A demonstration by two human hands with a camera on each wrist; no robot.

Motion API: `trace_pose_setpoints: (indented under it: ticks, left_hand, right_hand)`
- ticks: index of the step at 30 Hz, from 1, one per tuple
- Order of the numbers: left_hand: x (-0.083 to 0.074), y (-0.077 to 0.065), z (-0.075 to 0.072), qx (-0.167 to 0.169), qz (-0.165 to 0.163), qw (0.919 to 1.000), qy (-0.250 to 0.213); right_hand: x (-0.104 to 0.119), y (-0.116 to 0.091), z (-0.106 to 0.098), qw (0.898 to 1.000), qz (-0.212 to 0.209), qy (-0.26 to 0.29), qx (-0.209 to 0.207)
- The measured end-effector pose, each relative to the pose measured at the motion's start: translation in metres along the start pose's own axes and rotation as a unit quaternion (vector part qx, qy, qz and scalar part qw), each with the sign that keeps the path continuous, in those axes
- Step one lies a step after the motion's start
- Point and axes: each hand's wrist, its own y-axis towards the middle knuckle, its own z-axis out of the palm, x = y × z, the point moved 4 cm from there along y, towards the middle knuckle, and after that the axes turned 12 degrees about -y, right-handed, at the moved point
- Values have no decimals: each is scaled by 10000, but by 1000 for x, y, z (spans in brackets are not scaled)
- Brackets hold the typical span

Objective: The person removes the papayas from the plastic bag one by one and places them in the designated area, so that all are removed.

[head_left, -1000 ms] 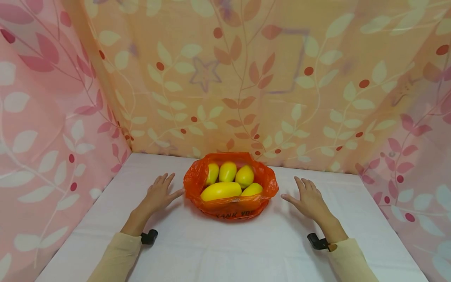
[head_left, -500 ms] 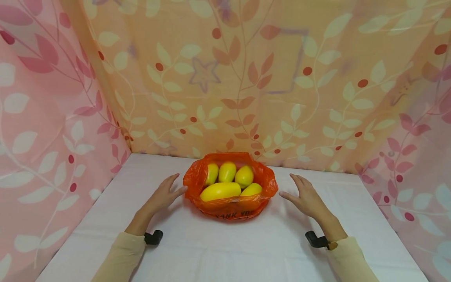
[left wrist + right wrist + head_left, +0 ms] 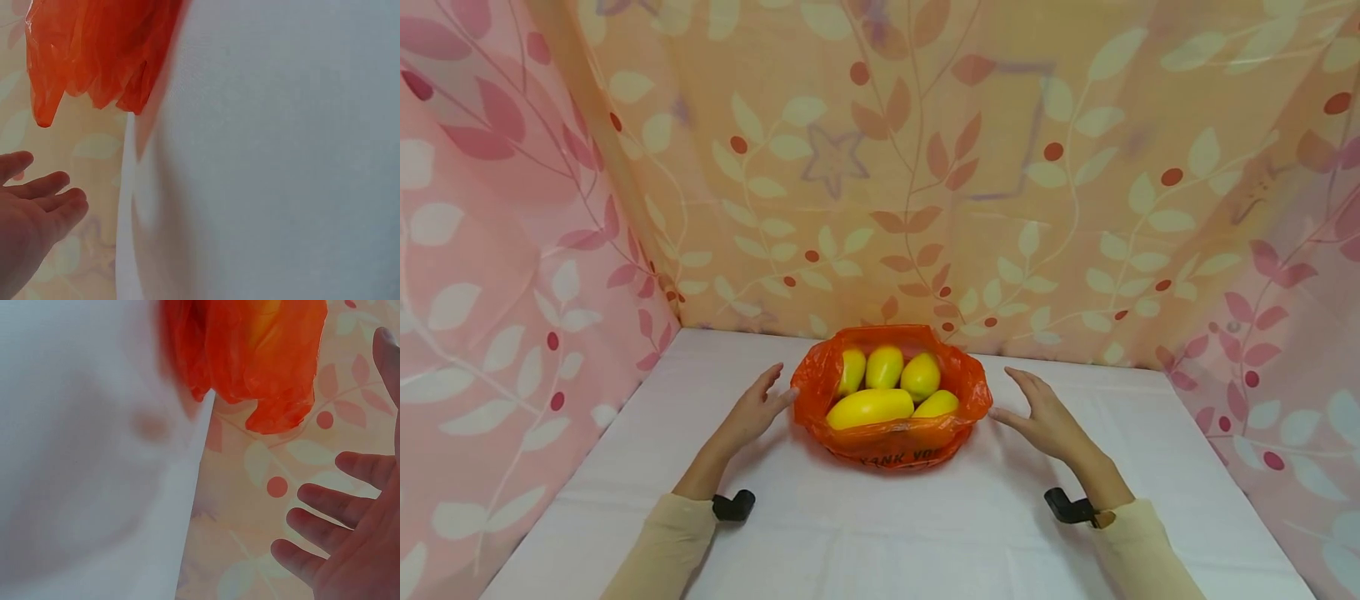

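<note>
In the head view, an orange-red plastic bag (image 3: pixel 895 450) with printed lettering stands with its mouth spread wide. Several yellow-green mangoes (image 3: pixel 871 407) lie inside it. My left hand (image 3: pixel 754 417) is at the bag's left side, fingers extended, thumb tip right by the rim. On the opposite side my right hand (image 3: pixel 1043 421) is held with fingers extended, its thumb tip overlapping the right rim. Both wrist views show fingers spread and nothing held; a gap separates the left fingers (image 3: pixel 72 203) from the crumpled bag edge (image 3: pixel 94 56), and likewise the right fingers (image 3: pixel 325 500).
A white-covered table (image 3: pixel 880 533) carries the bag near its back edge. Behind it hangs a peach leaf-patterned cloth (image 3: pixel 880 208), with pink patterned cloth (image 3: pixel 512 292) at the left and right. A black wrist device (image 3: pixel 734 506) sits on each forearm.
Both hands have moved inward toward the bag, the left going right and the right going left. The bag and its mangoes have stayed in place.
</note>
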Motion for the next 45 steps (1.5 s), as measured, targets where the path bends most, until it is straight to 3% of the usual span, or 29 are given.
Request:
trace_pose_setpoints:
  ticks: [6, 13, 29, 41, 45]
  left_hand:
    - [-1, 2, 2, -97, 78, 9988, -482]
    - [-6, 4, 7, -181, 177, 9971, -722]
    - [-17, 6, 10, -637, 927, 9901, -845]
    - [-24, 9, 11, -677, 876, 9900, -878]
    - [-26, 12, 8, -779, 965, 9886, -850]
  right_hand:
    - [4, 3, -1, 9998, -19, 166, -65]
    - [9, 6, -2, 9994, -69, 347, -66]
    - [28, 14, -7, 9988, -270, 357, -179]
    - [49, 31, -7, 9939, -839, 665, -268]
    - [55, 34, -6, 9937, -848, 706, -213]
